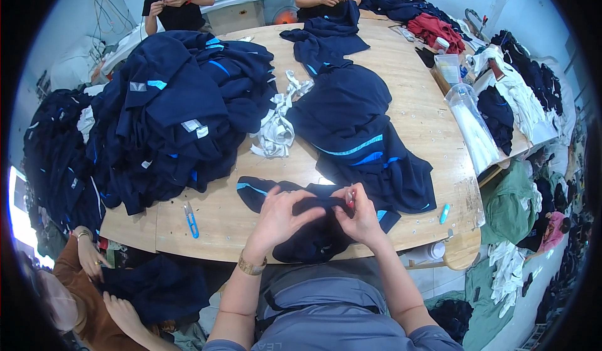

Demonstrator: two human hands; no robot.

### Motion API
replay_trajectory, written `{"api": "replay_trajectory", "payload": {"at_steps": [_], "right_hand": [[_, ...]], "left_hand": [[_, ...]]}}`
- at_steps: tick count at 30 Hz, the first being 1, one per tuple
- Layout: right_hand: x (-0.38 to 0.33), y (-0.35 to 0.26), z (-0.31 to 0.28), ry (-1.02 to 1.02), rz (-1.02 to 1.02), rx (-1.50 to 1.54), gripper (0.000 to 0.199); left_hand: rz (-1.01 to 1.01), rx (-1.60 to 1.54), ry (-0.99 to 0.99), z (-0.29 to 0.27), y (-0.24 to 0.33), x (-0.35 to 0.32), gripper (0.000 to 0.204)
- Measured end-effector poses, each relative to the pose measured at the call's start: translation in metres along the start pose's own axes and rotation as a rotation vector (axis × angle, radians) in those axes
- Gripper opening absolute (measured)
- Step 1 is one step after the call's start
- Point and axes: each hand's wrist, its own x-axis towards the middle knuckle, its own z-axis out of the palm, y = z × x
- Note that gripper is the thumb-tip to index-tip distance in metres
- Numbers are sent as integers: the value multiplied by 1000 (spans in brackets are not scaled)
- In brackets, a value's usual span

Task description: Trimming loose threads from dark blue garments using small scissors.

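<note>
A navy garment point(313, 241) with a light-blue stripe lies at the table's near edge, partly raised between my hands. My left hand point(279, 216), with a gold-coloured watch at the wrist, has its fingers bent around the fabric; the thumb reaches toward the right hand. Part of its grip is hidden. My right hand point(360, 219) pinches the same cloth and also holds a small red tool point(350, 199) with a shiny part, mostly covered by the fingers. Just beyond, another navy garment point(345, 106) with light-blue trim stretches toward the far edge.
A big heap of navy garments point(182, 100) covers the table's left. White fabric strips point(276, 128) lie mid-table. Blue thread snips point(192, 220) rest at left, a turquoise object point(444, 213) at right. Co-workers sit across and at lower left point(81, 288), handling navy cloth.
</note>
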Motion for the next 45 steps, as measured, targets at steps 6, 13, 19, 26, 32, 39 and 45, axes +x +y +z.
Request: {"api": "replay_trajectory", "payload": {"at_steps": [6,13,19,26,32,39,45], "right_hand": [[6,-4,-4,40,37,325,36],[12,-37,-12,-43,11,261,40],[6,-36,2,124,-140,53,24],[-11,-67,-26,-380,-27,546,34],[-16,-54,-48,-536,213,1143,41],[-1,-42,-33,-135,-32,-297,35],[-3,-45,-24,-118,-154,-470,34]], "left_hand": [[-145,-447,-64,19,-7,-2,24],[-135,-664,20,23,-2,-5,22],[-174,-557,77,23,-1,-5,23],[-261,-646,110,14,2,-3,21],[-134,-681,138,18,-12,-1,25],[-179,-683,-2,10,-4,0,28],[-178,-634,15,5,-2,-10,28]]}}
